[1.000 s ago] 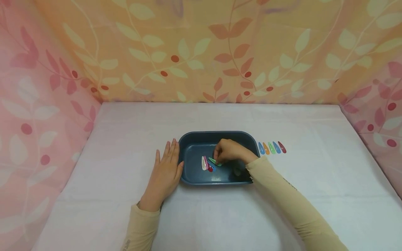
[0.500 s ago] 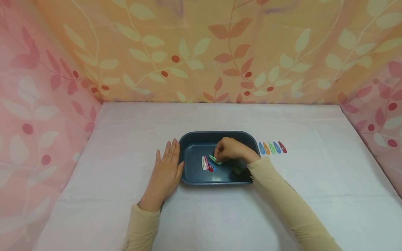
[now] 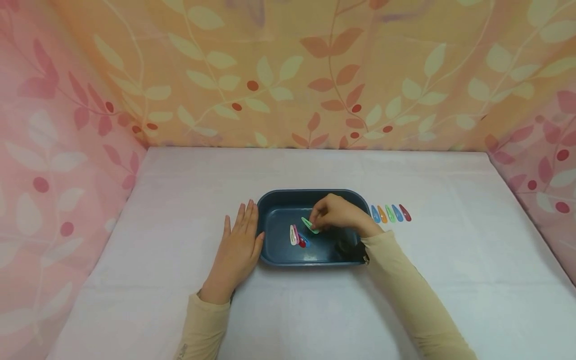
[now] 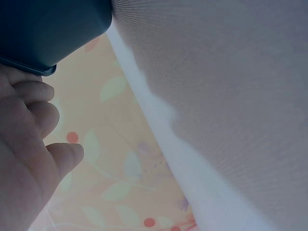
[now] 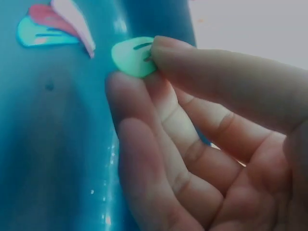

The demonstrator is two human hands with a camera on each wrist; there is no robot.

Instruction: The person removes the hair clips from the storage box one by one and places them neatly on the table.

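My right hand (image 3: 337, 214) is over the dark blue tray (image 3: 333, 261), pinching a green hair clip (image 5: 132, 57) between thumb and fingers. In the head view the green clip's other end points up and left. Lower left of it, on the tray floor, lies a small cluster: a white hair clip (image 3: 293, 235), a pink one, a red one (image 3: 302, 243) and a blue one. Flat and with straight fingers, my left hand (image 3: 238, 249) rests against the tray's left side. The left wrist view shows its fingers (image 4: 43, 115) by the tray's outer wall.
Right of the tray, several hair clips stand in a row on the white cloth: blue, orange, green (image 3: 390, 213), blue and dark red (image 3: 405, 213). A floral curtain (image 3: 288, 75) closes off the back and both sides of the table (image 3: 202, 170).
My right hand has lifted the green hair clip off the tray floor and drawn it slightly up and right, away from the cluster. The left hand stays in place.
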